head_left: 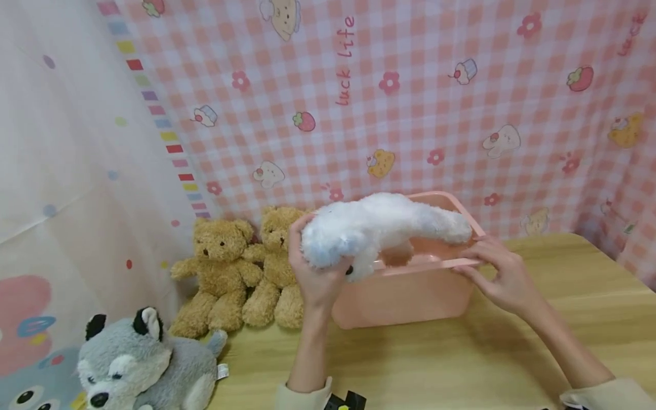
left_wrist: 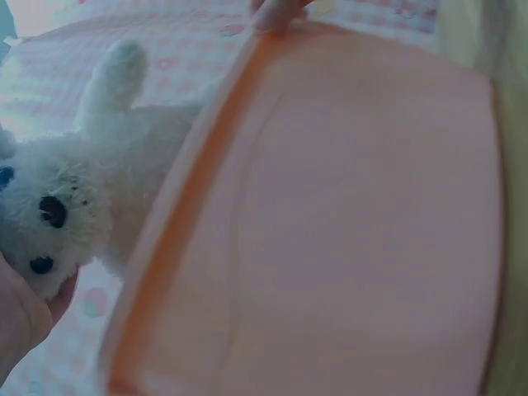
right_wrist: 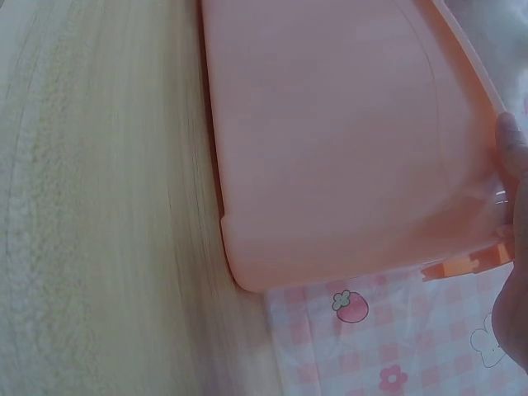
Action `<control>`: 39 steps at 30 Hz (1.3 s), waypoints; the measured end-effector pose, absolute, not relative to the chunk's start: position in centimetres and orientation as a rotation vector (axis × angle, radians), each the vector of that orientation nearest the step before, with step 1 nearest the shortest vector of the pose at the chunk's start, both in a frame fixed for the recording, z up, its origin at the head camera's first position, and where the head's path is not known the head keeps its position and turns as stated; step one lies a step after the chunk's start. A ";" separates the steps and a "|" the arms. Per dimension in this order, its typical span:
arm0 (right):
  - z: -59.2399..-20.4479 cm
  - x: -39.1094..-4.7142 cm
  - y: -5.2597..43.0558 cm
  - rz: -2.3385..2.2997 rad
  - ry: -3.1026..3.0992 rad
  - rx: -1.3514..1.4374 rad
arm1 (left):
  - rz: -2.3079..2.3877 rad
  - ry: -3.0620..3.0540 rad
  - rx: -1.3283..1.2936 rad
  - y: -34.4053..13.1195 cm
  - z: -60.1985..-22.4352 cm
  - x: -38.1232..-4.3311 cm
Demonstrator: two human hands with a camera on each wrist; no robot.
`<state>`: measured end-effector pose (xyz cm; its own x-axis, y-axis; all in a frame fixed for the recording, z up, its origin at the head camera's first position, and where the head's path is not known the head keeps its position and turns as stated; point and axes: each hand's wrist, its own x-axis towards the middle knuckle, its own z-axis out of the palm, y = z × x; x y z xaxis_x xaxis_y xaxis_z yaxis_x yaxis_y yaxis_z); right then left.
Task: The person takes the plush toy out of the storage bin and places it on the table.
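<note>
A fluffy white plush toy (head_left: 384, 219) with dark eyes and nose lies stretched out above the pink plastic bin (head_left: 410, 302). My left hand (head_left: 319, 276) grips its head at the bin's left end, and the plush face (left_wrist: 58, 210) shows in the left wrist view. The toy's far end overlaps the bin's right side. On the right, my right hand (head_left: 504, 276) pinches the bin's rim, with the thumb on the near side. A brown patch (head_left: 397, 253) shows inside the bin under the toy; the rest of the inside is mostly hidden.
Two brown teddy bears (head_left: 221, 279) sit left of the bin against the checked cloth (head_left: 435, 114). A grey husky plush (head_left: 148, 364) sits nearer, at the front left. The wooden table (head_left: 410, 370) extends in front of and right of the bin.
</note>
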<state>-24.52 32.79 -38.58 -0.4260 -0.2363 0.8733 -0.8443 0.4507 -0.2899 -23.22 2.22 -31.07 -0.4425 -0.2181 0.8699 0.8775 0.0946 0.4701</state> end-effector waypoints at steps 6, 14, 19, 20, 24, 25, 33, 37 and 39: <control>-39.1 -24.1 32.8 0.953 -1.911 0.882 | -1.476 -1.477 -0.719 0.4 -29.6 -21.8; -38.9 -24.3 32.6 0.958 -1.891 0.879 | -1.348 -1.561 -0.673 -1.1 -28.6 -20.4; -38.6 -24.3 32.5 0.954 -1.886 0.885 | -1.239 -1.605 -0.652 -2.1 -28.7 -20.0; -38.6 -24.4 32.5 0.953 -1.884 0.887 | -1.212 -1.600 -0.655 -2.3 -28.6 -20.0; -38.4 -24.2 32.6 0.946 -1.921 0.874 | -1.134 -1.560 -0.661 -3.4 -28.4 -19.8; -38.3 -24.2 32.6 0.946 -1.939 0.868 | -1.123 -1.550 -0.657 -3.7 -28.3 -19.6; -38.2 -24.0 32.6 0.933 -1.977 0.873 | -1.067 -1.421 -0.662 -6.0 -27.5 -18.6; -38.1 -24.0 32.6 0.932 -1.950 0.889 | -1.084 -1.366 -0.654 -6.7 -26.8 -17.8; -38.1 -24.0 32.5 0.930 -1.942 0.892 | -1.098 -1.343 -0.636 -7.0 -26.4 -17.2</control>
<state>-24.01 32.53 -38.07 -0.4413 -0.2493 0.8620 -0.8279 0.4836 -0.2840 -17.20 -7.04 -26.44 -0.1219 -0.2529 0.9598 0.8903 0.3996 0.2183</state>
